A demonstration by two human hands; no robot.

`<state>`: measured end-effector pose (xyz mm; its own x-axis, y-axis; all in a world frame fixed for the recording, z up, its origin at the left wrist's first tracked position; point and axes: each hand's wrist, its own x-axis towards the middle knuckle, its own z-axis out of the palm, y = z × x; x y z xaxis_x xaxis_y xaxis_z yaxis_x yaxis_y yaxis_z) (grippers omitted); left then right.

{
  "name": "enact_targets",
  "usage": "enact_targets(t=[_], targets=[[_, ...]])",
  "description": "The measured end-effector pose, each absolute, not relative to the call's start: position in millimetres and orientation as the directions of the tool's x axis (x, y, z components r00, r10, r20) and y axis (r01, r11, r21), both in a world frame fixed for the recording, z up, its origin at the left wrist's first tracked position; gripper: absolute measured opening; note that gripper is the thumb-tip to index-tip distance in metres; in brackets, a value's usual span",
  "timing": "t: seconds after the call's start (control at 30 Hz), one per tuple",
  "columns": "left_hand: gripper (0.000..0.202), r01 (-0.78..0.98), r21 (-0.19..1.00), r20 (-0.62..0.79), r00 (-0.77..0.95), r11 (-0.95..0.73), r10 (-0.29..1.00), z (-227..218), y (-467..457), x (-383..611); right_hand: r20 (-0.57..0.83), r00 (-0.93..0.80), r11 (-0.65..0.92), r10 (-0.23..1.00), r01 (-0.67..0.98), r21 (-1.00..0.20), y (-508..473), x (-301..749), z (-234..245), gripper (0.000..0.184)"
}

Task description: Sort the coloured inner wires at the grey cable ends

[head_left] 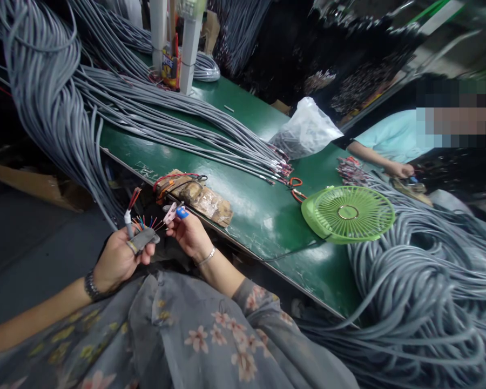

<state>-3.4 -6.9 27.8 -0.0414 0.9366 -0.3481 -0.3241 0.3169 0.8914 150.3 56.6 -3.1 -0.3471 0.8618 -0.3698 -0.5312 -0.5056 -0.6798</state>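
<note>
My left hand (119, 256) is closed around the end of a grey cable (128, 221), and a grey wrap covers its thumb. Thin coloured wires (143, 221) fan out from between its fingers toward the right. Close beside them, my right hand (191, 236) has its fingertips pinched together at the wire tips. A blue covering (182, 212) sits on one fingertip, and a pale pink piece (170, 213) shows next to it. What exactly lies in the right pinch is too small to make out.
A worn wooden block (213, 205) with red and black leads lies at the edge of the green table (263, 227). Grey cable bundles (186, 111) cross it. A green fan (348, 213), plastic bag (308, 127) and coiled cables (421, 281) stand right, near another person's hand (400, 169).
</note>
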Motion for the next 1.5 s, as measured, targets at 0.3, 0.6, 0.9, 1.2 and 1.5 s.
enact_targets(t=[0.3,0.6,0.9,1.2,1.5], targets=[[0.032,-0.356,0.872,-0.386,-0.074,0.337,0.920,29.5,-1.4,8.2,-0.430,-0.324,-0.537,0.843,-0.567,-0.625,61.1,145.5,1.5,0.036],[0.034,-0.320,0.877,-0.413,-0.123,0.358,0.903,33.8,-2.5,13.7,-0.401,-0.370,-0.546,0.838,-0.564,-0.620,61.0,144.1,-4.4,0.046],[0.026,-0.338,0.899,-0.361,-0.214,0.278,0.908,37.7,-8.2,8.1,-0.374,-0.369,-0.525,0.851,-0.569,-0.633,60.0,147.2,-4.7,0.033],[0.029,-0.309,0.898,-0.384,-0.209,0.312,0.899,31.8,-1.6,13.8,-0.365,-0.334,-0.495,0.869,-0.574,-0.653,59.4,147.3,-5.8,0.029],[0.033,-0.306,0.894,-0.397,-0.204,0.327,0.895,33.3,-3.4,14.5,-0.407,-0.362,-0.545,0.839,-0.581,-0.605,58.3,147.1,-8.0,0.034]])
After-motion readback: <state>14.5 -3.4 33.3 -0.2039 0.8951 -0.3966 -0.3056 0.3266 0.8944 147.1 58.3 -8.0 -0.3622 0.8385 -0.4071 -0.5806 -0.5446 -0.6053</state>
